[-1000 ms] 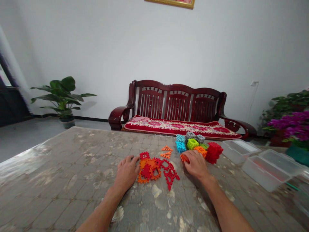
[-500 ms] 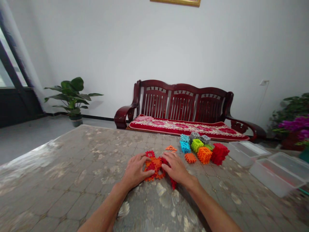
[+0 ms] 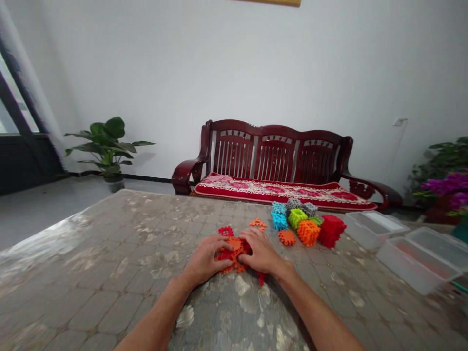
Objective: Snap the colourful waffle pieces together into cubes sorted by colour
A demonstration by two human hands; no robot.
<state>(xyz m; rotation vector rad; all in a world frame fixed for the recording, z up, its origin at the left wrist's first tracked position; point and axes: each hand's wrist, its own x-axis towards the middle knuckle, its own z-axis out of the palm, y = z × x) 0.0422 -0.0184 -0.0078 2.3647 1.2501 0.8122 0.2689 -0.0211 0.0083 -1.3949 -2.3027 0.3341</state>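
A heap of flat red and orange toothed plastic tiles (image 3: 233,252) lies on the patterned table (image 3: 109,253). My left hand (image 3: 203,262) curls round the heap's left side and my right hand (image 3: 262,252) presses in from the right, so the tiles are bunched between them. A single red tile (image 3: 225,230) and an orange tile (image 3: 258,224) lie just beyond the hands. To the right stands a cluster of built cubes: blue (image 3: 279,220), green (image 3: 297,217), grey (image 3: 310,209), orange (image 3: 308,232) and red (image 3: 331,230), with one loose orange tile (image 3: 287,237) in front.
Two transparent plastic bins (image 3: 372,228) (image 3: 420,258) sit at the table's right edge. Beyond the table stand a dark wooden bench with a red cushion (image 3: 278,170), a potted plant (image 3: 107,146) at left and purple flowers (image 3: 448,187) at right.
My right hand left the cube cluster and came left onto the tile heap. Both hands have closed in and pushed the spread tiles into a tighter pile.
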